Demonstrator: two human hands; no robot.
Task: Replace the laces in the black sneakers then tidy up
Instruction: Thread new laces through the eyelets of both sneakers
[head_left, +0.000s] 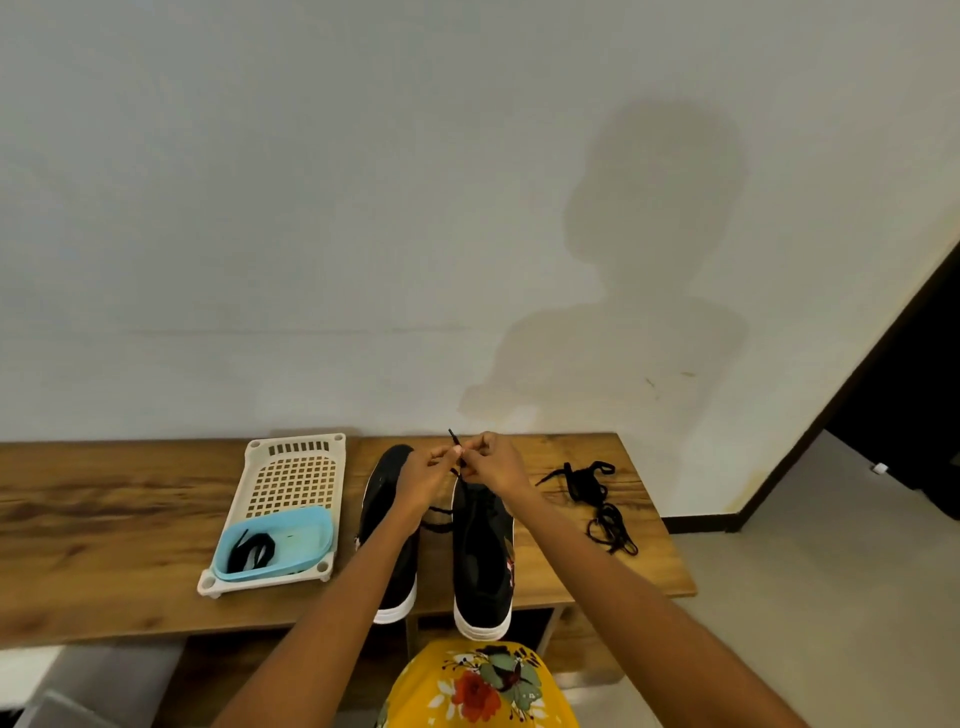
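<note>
Two black sneakers with white soles stand side by side on the wooden bench (104, 519), heels toward me: the left sneaker (387, 519) and the right sneaker (480, 561). Over the right sneaker's toe end, my left hand (428, 475) and my right hand (493, 465) both pinch a black lace (456, 441) whose tip sticks up between them. Part of that lace trails between the two shoes. A loose pile of black laces (597, 499) lies on the bench to the right.
A cream perforated tray (296, 478) sits left of the shoes, holding a light blue dish (306, 535) with another black lace (249, 551) in it. The wall rises right behind the bench. The bench ends at the right, with floor and a dark doorway beyond.
</note>
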